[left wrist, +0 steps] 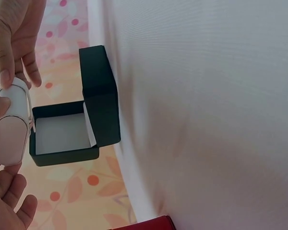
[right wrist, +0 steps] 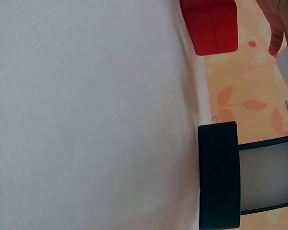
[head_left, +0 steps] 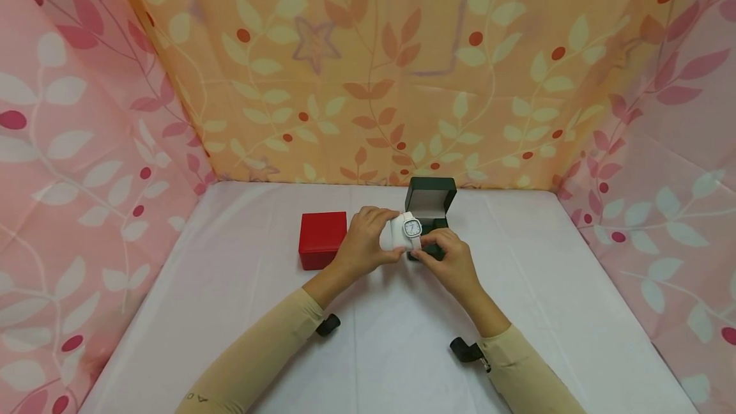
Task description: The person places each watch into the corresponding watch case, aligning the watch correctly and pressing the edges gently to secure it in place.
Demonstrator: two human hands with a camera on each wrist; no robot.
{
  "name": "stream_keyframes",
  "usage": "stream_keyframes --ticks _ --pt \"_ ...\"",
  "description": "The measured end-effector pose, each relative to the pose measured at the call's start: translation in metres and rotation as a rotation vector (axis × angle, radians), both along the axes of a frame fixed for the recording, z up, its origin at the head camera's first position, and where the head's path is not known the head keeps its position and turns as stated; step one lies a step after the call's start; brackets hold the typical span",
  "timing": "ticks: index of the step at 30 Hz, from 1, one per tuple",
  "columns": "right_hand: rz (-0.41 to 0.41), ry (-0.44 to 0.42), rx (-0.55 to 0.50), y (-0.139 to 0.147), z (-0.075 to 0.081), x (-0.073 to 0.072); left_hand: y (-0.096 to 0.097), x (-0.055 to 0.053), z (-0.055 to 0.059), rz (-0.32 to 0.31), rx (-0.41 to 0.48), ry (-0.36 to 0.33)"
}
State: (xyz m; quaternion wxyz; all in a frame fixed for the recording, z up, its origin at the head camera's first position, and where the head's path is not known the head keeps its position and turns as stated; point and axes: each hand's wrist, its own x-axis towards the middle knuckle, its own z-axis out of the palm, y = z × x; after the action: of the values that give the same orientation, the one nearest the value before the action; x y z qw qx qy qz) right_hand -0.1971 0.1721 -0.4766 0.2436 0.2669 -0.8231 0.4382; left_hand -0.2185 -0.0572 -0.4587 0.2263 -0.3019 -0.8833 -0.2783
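Note:
A white watch (head_left: 412,228) with a squarish face is wrapped round a white cushion (head_left: 398,232), held above the table. My left hand (head_left: 363,239) grips the cushion from the left, thumb below and fingers above. From the right, my right hand (head_left: 454,263) pinches the lower part of the watch's strap with thumb and forefinger. In the left wrist view the right thumb lies on the end of the cushion (left wrist: 12,139). Behind the hands a dark green box (head_left: 431,191) stands with its lid up; its pale lining (left wrist: 62,133) shows.
A closed red box (head_left: 323,232) sits left of the green box, beside my left forearm. White cloth (head_left: 402,350) covers the table. Patterned curtains (head_left: 368,69) rise at the back and both sides. Small black devices (head_left: 464,350) are strapped at the wrists.

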Motion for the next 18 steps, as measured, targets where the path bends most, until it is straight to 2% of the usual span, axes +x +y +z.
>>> stream_keyframes --ticks 7,13,18 --pt "0.02 -0.002 0.025 0.0 -0.001 0.001 -0.002 0.0 -0.001 -0.009 0.002 0.024" --pt "0.14 0.026 0.071 0.01 0.002 -0.003 -0.005 0.001 0.002 -0.039 -0.029 0.037" --pt "0.197 -0.013 0.104 0.021 0.008 -0.007 -0.007 0.003 0.005 -0.074 -0.063 0.041"
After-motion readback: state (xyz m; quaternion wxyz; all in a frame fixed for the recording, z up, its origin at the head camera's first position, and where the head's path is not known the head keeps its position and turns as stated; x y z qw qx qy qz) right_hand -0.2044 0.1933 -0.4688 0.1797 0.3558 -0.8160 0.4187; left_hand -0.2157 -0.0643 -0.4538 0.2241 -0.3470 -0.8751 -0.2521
